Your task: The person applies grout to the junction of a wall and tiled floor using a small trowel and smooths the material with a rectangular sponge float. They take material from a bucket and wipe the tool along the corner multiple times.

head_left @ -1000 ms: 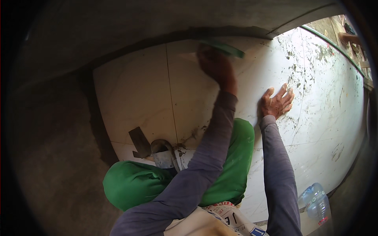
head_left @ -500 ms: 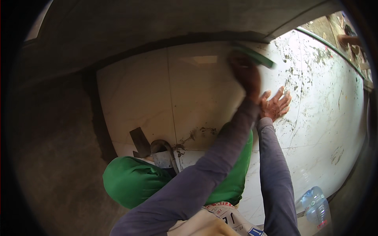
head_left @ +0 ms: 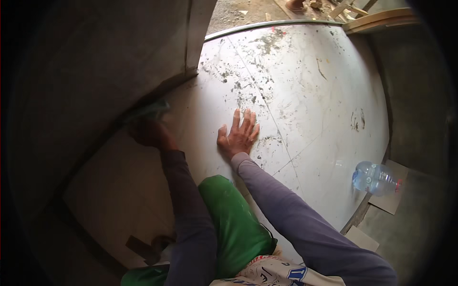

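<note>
My left hand (head_left: 150, 133) is closed round a green flat-faced tool (head_left: 155, 109), held in shadow beside the gap along the foot of the wall. Blur and darkness hide its exact kind. Flat on the white tiled floor (head_left: 315, 114), my right hand (head_left: 239, 135) lies with fingers spread and nothing in it. Dark crumbs and smears of mortar (head_left: 238, 90) dot the tiles just beyond its fingertips.
A dark wall (head_left: 129, 47) rises at the left. Near my knee lies a dark flat blade-like piece (head_left: 140, 249). A clear plastic bottle (head_left: 374, 178) lies at the right by a tile piece (head_left: 393, 200). Wooden boards (head_left: 381, 21) and someone's foot (head_left: 296, 5) are beyond the threshold.
My view has turned toward the right. My left arm, which crossed over near my right wrist, has swung back left along the wall with the green tool. My right hand still rests on the tiles.
</note>
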Action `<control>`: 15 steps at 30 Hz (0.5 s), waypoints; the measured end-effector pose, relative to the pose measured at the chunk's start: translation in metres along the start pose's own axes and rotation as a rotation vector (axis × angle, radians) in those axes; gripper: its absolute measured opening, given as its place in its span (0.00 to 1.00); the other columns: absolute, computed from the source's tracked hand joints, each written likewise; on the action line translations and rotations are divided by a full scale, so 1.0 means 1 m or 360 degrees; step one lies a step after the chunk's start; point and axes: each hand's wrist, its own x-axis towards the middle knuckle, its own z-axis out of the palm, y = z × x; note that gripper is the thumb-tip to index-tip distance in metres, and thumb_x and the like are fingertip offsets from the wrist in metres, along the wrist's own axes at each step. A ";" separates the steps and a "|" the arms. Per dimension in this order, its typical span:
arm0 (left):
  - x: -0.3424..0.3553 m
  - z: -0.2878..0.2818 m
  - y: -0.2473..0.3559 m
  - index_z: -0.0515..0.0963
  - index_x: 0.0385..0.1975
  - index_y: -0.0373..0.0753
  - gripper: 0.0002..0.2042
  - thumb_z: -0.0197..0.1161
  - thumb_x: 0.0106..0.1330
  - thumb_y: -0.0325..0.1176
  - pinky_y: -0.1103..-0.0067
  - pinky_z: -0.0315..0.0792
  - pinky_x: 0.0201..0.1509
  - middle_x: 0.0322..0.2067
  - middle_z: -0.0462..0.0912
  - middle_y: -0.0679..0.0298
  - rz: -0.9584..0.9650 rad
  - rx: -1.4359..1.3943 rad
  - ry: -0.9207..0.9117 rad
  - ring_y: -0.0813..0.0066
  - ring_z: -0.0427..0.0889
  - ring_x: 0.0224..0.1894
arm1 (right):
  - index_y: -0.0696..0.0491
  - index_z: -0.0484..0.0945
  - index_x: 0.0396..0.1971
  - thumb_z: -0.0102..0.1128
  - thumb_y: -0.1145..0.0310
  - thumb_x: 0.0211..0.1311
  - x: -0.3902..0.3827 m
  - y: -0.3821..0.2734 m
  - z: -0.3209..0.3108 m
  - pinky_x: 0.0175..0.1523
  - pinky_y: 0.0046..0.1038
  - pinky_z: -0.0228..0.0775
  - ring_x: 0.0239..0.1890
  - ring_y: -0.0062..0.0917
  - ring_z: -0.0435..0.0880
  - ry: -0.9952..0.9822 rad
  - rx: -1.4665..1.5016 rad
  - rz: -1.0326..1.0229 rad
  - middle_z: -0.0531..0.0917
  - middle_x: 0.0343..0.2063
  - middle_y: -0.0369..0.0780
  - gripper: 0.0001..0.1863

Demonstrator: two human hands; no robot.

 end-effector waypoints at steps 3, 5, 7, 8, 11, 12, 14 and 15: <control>-0.068 -0.030 0.105 0.76 0.57 0.31 0.18 0.56 0.71 0.31 0.70 0.75 0.57 0.50 0.82 0.56 -0.0700 -0.1160 -0.0976 0.65 0.82 0.50 | 0.51 0.62 0.74 0.53 0.49 0.59 0.000 0.018 0.003 0.78 0.60 0.36 0.79 0.49 0.48 0.0018 -0.0002 0.0030 0.59 0.74 0.52 0.43; -0.075 -0.070 0.161 0.74 0.60 0.30 0.19 0.54 0.69 0.26 0.69 0.77 0.55 0.51 0.82 0.54 -0.0823 -0.1326 -0.1199 0.67 0.82 0.49 | 0.50 0.63 0.74 0.54 0.48 0.58 0.000 0.021 0.004 0.78 0.60 0.37 0.80 0.48 0.48 0.0038 0.0007 0.0012 0.59 0.74 0.52 0.43; -0.062 -0.116 0.195 0.72 0.64 0.34 0.21 0.54 0.72 0.28 0.72 0.76 0.56 0.53 0.80 0.59 -0.1534 -0.1402 -0.1356 0.71 0.81 0.52 | 0.48 0.64 0.73 0.55 0.47 0.57 -0.003 0.012 -0.004 0.79 0.59 0.37 0.80 0.46 0.47 -0.0032 0.0104 -0.0018 0.59 0.74 0.51 0.43; -0.057 -0.136 0.195 0.72 0.64 0.34 0.21 0.54 0.72 0.28 0.72 0.76 0.56 0.53 0.80 0.59 -0.1519 -0.1403 -0.1363 0.71 0.81 0.52 | 0.48 0.64 0.73 0.55 0.47 0.57 -0.004 0.011 -0.005 0.79 0.59 0.37 0.80 0.46 0.47 -0.0024 0.0116 -0.0011 0.59 0.74 0.51 0.43; -0.040 -0.191 0.189 0.70 0.66 0.38 0.20 0.54 0.75 0.29 0.73 0.76 0.57 0.55 0.80 0.62 -0.1551 -0.1523 -0.1467 0.72 0.81 0.53 | 0.49 0.61 0.75 0.50 0.48 0.62 -0.007 0.004 -0.008 0.80 0.58 0.32 0.81 0.44 0.44 -0.0080 0.0103 0.0057 0.55 0.76 0.50 0.42; -0.032 -0.209 0.187 0.72 0.64 0.37 0.19 0.55 0.75 0.30 0.72 0.77 0.58 0.54 0.80 0.61 -0.1363 -0.1556 -0.1448 0.72 0.81 0.53 | 0.49 0.61 0.75 0.50 0.48 0.62 -0.008 0.004 -0.009 0.80 0.58 0.32 0.81 0.44 0.44 -0.0077 0.0127 0.0044 0.55 0.76 0.50 0.42; -0.010 -0.232 0.181 0.73 0.62 0.36 0.18 0.56 0.75 0.31 0.72 0.77 0.58 0.53 0.81 0.61 -0.1137 -0.1579 -0.1387 0.71 0.81 0.54 | 0.49 0.60 0.76 0.47 0.49 0.65 -0.009 0.000 -0.010 0.80 0.58 0.30 0.81 0.45 0.43 -0.0112 0.0114 0.0072 0.53 0.78 0.50 0.40; 0.008 -0.237 0.178 0.75 0.60 0.35 0.16 0.57 0.75 0.31 0.72 0.78 0.57 0.51 0.82 0.61 -0.1303 -0.1752 -0.1353 0.71 0.83 0.52 | 0.49 0.57 0.77 0.45 0.49 0.67 -0.011 -0.005 -0.013 0.80 0.58 0.29 0.81 0.45 0.41 -0.0129 0.0105 0.0065 0.52 0.78 0.50 0.40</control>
